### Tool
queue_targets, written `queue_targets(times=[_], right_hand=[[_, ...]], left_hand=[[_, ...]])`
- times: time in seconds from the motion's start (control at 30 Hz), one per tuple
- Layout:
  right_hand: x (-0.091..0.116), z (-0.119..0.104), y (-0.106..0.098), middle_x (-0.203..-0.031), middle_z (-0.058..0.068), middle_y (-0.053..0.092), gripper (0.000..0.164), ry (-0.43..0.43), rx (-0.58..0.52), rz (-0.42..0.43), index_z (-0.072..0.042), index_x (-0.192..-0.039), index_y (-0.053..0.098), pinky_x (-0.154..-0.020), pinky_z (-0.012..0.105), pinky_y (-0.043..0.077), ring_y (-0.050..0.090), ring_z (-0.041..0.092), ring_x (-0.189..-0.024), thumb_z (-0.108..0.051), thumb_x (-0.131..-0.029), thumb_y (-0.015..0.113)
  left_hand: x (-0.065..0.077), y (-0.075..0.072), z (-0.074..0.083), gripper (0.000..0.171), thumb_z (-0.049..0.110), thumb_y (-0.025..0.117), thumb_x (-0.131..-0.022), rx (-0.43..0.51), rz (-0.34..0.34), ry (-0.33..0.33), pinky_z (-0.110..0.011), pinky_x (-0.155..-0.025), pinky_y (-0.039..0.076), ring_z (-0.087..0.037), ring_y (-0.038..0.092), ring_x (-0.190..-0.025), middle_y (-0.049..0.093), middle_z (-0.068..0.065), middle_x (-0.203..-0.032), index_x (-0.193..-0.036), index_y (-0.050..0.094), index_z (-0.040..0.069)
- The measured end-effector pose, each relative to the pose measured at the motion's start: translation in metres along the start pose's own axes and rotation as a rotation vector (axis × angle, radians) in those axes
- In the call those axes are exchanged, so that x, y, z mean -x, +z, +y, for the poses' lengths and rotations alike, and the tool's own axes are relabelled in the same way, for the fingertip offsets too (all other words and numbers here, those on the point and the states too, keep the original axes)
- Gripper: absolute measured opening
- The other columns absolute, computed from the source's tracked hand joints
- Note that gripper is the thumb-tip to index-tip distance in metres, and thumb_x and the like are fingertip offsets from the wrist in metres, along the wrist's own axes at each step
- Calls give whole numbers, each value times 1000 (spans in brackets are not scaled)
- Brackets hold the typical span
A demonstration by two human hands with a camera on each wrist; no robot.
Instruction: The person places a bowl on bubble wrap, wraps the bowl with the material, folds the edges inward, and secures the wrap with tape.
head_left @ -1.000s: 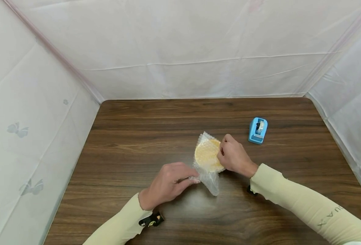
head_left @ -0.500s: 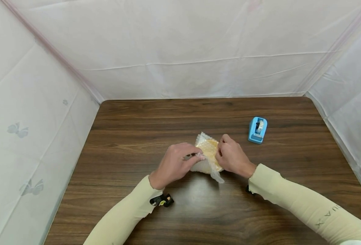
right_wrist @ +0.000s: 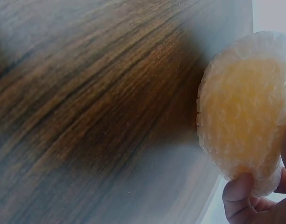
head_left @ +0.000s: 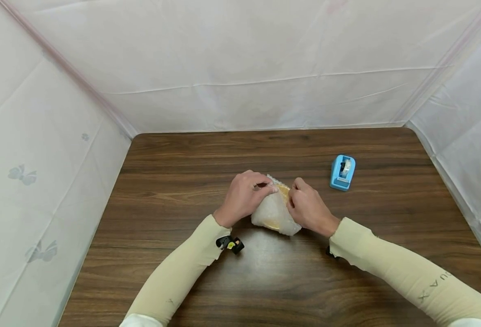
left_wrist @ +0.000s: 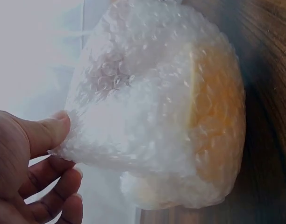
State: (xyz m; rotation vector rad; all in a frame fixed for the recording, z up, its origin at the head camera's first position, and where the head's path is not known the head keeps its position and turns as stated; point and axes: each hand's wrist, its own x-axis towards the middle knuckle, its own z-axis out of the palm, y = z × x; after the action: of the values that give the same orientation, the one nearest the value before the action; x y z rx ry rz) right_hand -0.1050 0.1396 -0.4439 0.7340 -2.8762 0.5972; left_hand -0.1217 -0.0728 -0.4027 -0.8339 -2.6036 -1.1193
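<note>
A round, flat yellow item (left_wrist: pixel 215 114) shows through the bubble wrap (head_left: pixel 270 210) around it, in the middle of the table. Its exact kind is hidden by the wrap. My left hand (head_left: pixel 245 194) pinches a corner of the wrap between thumb and index finger, drawn over the top of the yellow item. In the left wrist view the other fingers of that hand are loosely bent below the corner. My right hand (head_left: pixel 310 206) grips the bundle at its right edge, and the right wrist view has its thumb pressed on the wrapped rim.
A blue tape dispenser (head_left: pixel 342 172) with a roll of clear tape stands on the wooden table (head_left: pixel 183 168), to the right and behind my right hand. Pale sheeting (head_left: pixel 240 68) hangs along the table's back and sides.
My left hand has moved away from me, folding the near flap of bubble wrap up over the yellow item and covering most of it. The right hand has stayed nearly still.
</note>
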Motion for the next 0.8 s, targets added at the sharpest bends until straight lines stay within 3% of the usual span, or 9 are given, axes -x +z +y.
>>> queue_targets(times=[0.17, 0.47, 0.67, 0.73, 0.8], right_hand=[[0, 0, 0, -89, 12, 55, 19, -26, 22, 4, -2, -75, 67, -62, 34, 54, 52, 17, -69, 3, -93, 67], [-1, 2, -1, -90, 11, 53, 22, -19, 12, -26, -4, -73, 66, -62, 33, 53, 50, 15, -70, 5, -93, 67], [-1, 5, -1, -90, 11, 53, 21, -41, 12, -24, -5, -73, 66, -62, 32, 53, 50, 14, -70, 5, -92, 67], [0, 6, -1, -91, 11, 54, 21, -49, 14, -23, -5, -74, 66, -62, 32, 54, 50, 14, -70, 2, -93, 67], [0, 7, -1, -91, 11, 55, 20, -53, 7, -23, -5, -75, 68, -62, 32, 53, 50, 13, -69, -1, -94, 68]], left_hand=[[-4, 9, -10, 14, 23, 81, -91, 10, -20, -73, -40, -83, 55, -27, 67, -92, 76, -7, -102, -94, 82, 9], [-10, 20, -20, 16, 22, 77, -95, 92, -116, -257, -47, -98, 58, -34, 72, -117, 67, -20, -140, -93, 80, 7], [-11, 25, -23, 15, 22, 76, -96, 100, -118, -279, -30, -77, 53, -21, 75, -86, 72, -16, -133, -97, 82, 9], [-11, 26, -24, 14, 23, 76, -96, 81, -112, -274, -24, -70, 47, -15, 67, -72, 78, -12, -121, -97, 82, 10], [-11, 28, -24, 14, 24, 76, -96, 59, -106, -271, -20, -66, 43, -9, 60, -69, 81, -8, -105, -97, 82, 12]])
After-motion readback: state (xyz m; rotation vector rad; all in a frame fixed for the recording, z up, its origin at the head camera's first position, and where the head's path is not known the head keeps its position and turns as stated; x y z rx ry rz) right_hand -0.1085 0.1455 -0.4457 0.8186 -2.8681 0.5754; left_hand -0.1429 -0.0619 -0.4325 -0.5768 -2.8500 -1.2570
